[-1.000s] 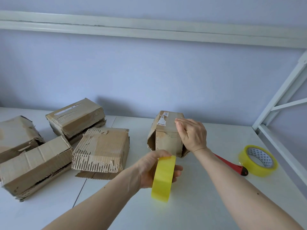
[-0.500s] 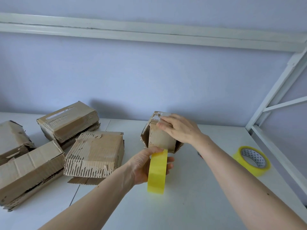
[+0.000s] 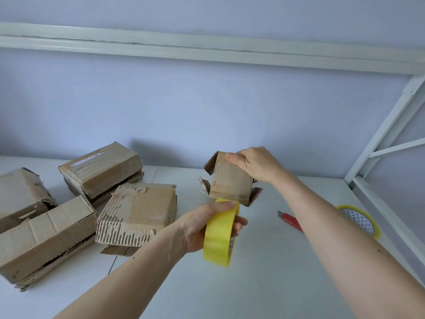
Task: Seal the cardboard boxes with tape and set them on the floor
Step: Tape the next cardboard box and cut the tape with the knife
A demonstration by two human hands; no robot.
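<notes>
Head view. My right hand (image 3: 255, 165) grips the small cardboard box (image 3: 230, 180) by its top edge, tilted up on the white table (image 3: 264, 272) so the near face and the loose flaps at its lower corners are turned toward the tape. My left hand (image 3: 207, 223) clasps the yellow tape roll (image 3: 219, 236) on edge just below the box, apparently placed to run a strip up over it. Four worn boxes (image 3: 135, 212) wait at left. A red utility knife (image 3: 291, 221) and a spare roll (image 3: 358, 221) lie to the right, within reach for cutting.
</notes>
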